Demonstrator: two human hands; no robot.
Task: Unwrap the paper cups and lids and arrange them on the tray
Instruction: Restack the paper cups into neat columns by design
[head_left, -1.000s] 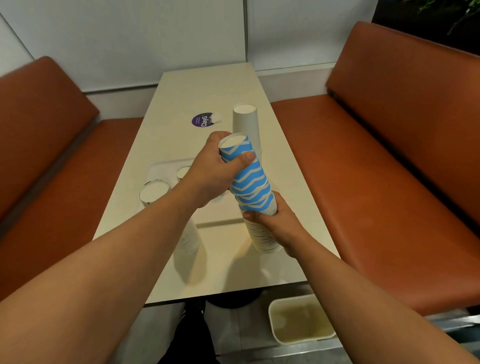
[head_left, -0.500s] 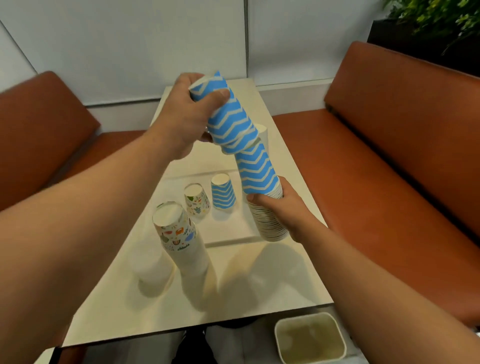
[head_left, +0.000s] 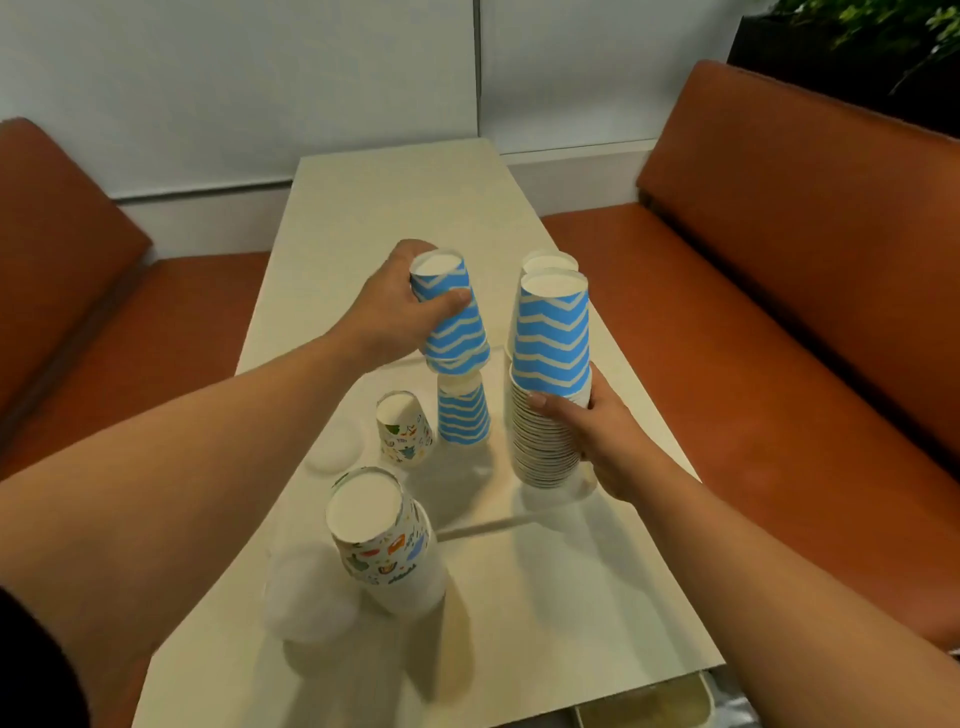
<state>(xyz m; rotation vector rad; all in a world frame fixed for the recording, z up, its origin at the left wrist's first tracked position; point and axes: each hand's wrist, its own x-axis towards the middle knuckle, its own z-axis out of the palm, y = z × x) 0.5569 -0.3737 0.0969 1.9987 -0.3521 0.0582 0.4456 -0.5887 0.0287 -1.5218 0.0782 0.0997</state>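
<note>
Left hand (head_left: 387, 312) gripping a few blue zigzag cups (head_left: 452, 322); right hand (head_left: 597, 431) gripping tall blue stack (head_left: 551, 374) on desk (head_left: 395, 197).

You see matt paper cups (head_left: 553, 332) printed in blue zigzags, with ribbed stacked rims. The table (head_left: 400, 202) looks smooth, cream laminate with a soft sheen. The benches (head_left: 779, 291) look like smooth orange-brown leatherette.

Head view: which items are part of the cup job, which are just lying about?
Job:
left hand gripping blue zigzag cups
right hand holding tall cup stack
blue cup and patterned cup on tray
patterned stack

Lying about:
orange benches
plant
bin
</note>
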